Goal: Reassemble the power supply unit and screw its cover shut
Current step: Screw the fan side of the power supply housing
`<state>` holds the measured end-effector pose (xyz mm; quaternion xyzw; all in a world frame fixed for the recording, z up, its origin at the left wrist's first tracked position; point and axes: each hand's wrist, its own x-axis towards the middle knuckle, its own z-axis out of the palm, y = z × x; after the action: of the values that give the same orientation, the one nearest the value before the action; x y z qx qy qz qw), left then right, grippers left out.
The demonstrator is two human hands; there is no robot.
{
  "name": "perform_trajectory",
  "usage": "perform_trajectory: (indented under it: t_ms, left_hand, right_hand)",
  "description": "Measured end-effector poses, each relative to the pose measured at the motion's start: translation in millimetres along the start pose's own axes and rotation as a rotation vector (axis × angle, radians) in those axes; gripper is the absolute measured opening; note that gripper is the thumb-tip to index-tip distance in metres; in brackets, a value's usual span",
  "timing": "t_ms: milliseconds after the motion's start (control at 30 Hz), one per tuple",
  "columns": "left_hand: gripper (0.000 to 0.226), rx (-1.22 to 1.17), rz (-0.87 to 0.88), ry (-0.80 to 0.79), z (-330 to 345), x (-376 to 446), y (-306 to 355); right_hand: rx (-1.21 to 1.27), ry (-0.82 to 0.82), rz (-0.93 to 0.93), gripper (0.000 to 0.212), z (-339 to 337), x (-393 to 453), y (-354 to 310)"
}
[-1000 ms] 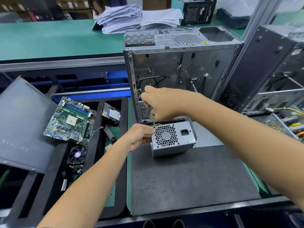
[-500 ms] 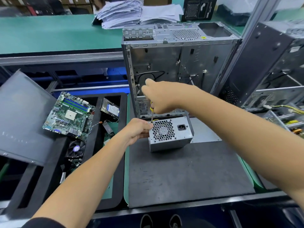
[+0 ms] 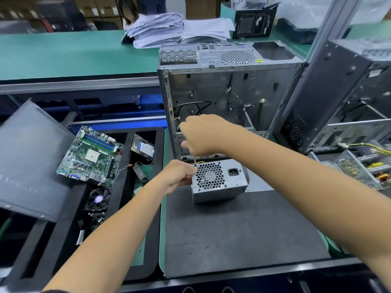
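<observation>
A grey metal power supply unit (image 3: 220, 182) stands on the dark work mat (image 3: 243, 233), its honeycomb fan grille and power socket facing me. My left hand (image 3: 179, 173) grips the unit's upper left corner. My right hand (image 3: 201, 134) hovers just above that corner, fingers curled round a screwdriver (image 3: 194, 159). The thin shaft points straight down to the unit's top left corner beside my left fingers. The handle is hidden inside my fist.
An open empty computer case (image 3: 228, 98) stands right behind the unit. A motherboard (image 3: 91, 155), a hard drive (image 3: 143, 148) and a cooler fan (image 3: 98, 199) lie in the black tray on the left. Another dark case (image 3: 338, 92) and loose parts sit at right.
Both hands stay at the unit's top left corner. My right hand has lowered slightly on the screwdriver. The camera view shifted a little.
</observation>
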<state>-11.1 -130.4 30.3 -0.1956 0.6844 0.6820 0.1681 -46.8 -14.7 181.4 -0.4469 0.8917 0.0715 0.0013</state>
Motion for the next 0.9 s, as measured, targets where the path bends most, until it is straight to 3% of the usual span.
perform_trajectory:
  t_ms: [133,333,533,667,767,900]
  left_hand:
    - [0.030,0.001,-0.001,-0.004,0.3,-1.4,0.6]
    - [0.030,0.039,0.009,-0.005,-2.3,1.7,0.6]
    - [0.041,0.037,-0.001,-0.016,-2.8,0.7,-0.2]
    - [0.034,0.026,-0.015,-0.014,-0.9,-2.2,3.1]
    - [0.032,0.020,-0.024,-0.018,-0.5,-3.5,4.2]
    - [0.029,0.022,-0.032,-0.021,-1.4,-1.7,4.1]
  right_hand:
    - [0.113,-0.113,-0.073,0.009,-4.0,1.8,2.8]
    - [0.069,0.063,-0.044,0.039,3.8,4.1,-3.9]
    - [-0.103,0.150,-0.004,0.018,9.2,5.9,-4.3]
    - [-0.054,0.050,0.006,0.027,3.0,2.0,2.5]
    - [0.060,-0.098,-0.063,0.016,-0.5,-0.1,4.8]
    - [0.012,0.009,-0.075,0.034,-5.4,-0.3,0.8]
